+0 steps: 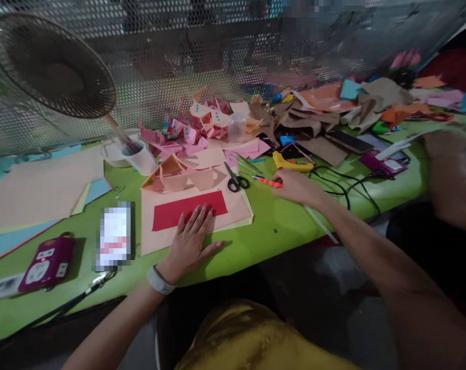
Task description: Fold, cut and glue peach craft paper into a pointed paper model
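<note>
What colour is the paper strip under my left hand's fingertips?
Red. The paper strip lies on a peach sheet, shown in the head view.

No legible text — labels blurred, too small.

A red paper strip lies on peach card; at three o'clock, black-handled scissors; the table is lime green.

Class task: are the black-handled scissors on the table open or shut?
Shut: the scissors lie flat on the peach paper, blades together in one line.
</note>
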`<state>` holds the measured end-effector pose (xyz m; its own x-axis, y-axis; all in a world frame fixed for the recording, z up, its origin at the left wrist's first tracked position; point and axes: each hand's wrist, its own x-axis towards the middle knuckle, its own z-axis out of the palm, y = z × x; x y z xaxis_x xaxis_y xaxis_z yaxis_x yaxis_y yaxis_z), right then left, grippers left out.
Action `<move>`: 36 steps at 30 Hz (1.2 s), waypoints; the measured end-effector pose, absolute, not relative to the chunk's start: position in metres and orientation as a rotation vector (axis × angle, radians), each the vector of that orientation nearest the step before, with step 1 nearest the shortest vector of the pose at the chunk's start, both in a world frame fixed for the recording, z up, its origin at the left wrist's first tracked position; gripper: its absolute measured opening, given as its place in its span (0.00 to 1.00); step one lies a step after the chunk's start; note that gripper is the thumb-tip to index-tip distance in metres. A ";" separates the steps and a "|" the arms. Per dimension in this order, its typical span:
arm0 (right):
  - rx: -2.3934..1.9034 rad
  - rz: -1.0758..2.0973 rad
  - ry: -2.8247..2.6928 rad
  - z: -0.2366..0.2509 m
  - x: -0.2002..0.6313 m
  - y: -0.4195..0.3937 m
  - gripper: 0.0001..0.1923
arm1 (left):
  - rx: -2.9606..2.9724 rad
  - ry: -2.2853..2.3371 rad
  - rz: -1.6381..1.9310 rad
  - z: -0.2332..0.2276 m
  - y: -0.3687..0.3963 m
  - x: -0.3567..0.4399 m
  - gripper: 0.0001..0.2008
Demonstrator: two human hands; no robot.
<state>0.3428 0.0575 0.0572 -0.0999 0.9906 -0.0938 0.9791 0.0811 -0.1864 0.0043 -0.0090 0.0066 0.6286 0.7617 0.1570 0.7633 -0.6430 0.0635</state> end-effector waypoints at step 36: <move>-1.338 0.086 -2.472 0.013 0.330 0.001 0.19 | -2.914 -1.325 -0.290 0.009 -0.012 0.016 0.40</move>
